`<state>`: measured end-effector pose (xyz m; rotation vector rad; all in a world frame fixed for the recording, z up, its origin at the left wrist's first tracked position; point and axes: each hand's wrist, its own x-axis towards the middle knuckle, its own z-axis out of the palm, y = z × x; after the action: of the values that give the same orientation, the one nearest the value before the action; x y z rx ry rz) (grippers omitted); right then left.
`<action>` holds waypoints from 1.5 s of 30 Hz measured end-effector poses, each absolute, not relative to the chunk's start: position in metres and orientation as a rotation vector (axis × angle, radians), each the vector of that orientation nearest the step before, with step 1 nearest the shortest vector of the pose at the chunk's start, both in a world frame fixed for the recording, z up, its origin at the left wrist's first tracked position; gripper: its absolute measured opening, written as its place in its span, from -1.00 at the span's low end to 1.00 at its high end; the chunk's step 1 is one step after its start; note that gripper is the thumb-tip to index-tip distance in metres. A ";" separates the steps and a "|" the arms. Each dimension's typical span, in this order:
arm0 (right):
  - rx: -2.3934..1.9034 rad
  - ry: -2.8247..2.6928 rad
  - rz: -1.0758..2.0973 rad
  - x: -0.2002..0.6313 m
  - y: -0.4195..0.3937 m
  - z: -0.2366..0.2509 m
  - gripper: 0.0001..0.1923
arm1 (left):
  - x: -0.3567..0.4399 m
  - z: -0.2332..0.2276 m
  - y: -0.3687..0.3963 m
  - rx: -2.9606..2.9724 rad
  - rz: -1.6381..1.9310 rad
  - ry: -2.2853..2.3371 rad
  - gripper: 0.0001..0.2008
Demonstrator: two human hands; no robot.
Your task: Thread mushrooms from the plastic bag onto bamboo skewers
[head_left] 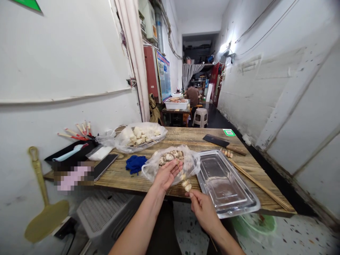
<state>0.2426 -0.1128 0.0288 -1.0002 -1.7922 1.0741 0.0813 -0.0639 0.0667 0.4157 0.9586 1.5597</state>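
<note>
Wood of the long brown plank table [186,136] carries everything here, and I take the clear plastic bag of pale meat pieces [171,157] near its front edge as landmark. Far left of this bag lie a black tray with red-tipped sticks [77,141] and a dark flat phone [105,165]; just left of it lies a crumpled blue cloth [135,163]. Behind it, to the left, a second clear bag holds white cut pieces [140,136].

The left hand [167,173] rests at the front mouth of the bag, fingers half closed around a meat piece. The thin bamboo skewer with a few pale pieces on it [186,184] runs slanted, its tip toward the bag and its butt toward the body. The right hand [203,209] pinches the lower part, fingers closed on it, in front of the bag past the table edge.

Right of the bag the shiny rectangular metal tray [225,184] lies almost touching it, its floor bare. Further right lie loose bamboo skewers [260,186], and behind the tray a dark cleaver [224,143].
</note>
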 end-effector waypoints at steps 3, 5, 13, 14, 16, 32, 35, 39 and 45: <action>-0.993 -1.791 1.041 0.243 -0.114 0.028 -0.59 | 0.082 0.066 -0.064 0.424 1.550 0.956 -0.90; -0.992 -1.801 1.023 0.243 -0.114 0.028 -0.60 | 0.082 0.065 -0.064 0.429 1.541 0.962 -0.90; -0.966 -1.833 0.961 0.241 -0.115 0.023 -0.65 | 0.078 0.064 -0.066 0.444 1.459 0.977 -0.86; -0.962 -1.832 0.955 0.241 -0.115 0.022 -0.65 | 0.078 0.064 -0.066 0.449 1.450 0.982 -0.86; -0.959 -1.827 0.951 0.240 -0.115 0.021 -0.66 | 0.078 0.064 -0.066 0.450 1.443 0.993 -0.87; -0.971 -1.753 0.946 0.230 -0.117 0.009 -0.64 | 0.080 0.060 -0.068 0.442 1.447 1.037 -0.91; -0.975 -1.743 0.933 0.230 -0.118 0.009 -0.64 | 0.079 0.059 -0.067 0.425 1.436 1.035 -0.92; -0.974 -1.770 0.935 0.226 -0.121 0.007 -0.63 | 0.079 0.060 -0.069 0.409 1.417 1.029 -0.94; -0.993 -1.758 0.941 0.225 -0.115 0.010 -0.64 | 0.090 0.054 -0.075 0.505 1.379 1.070 -0.94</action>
<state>0.2246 -0.1145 0.0099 -0.9928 -1.7585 0.9409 0.0897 -0.0752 0.0540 0.5053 1.0698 1.3791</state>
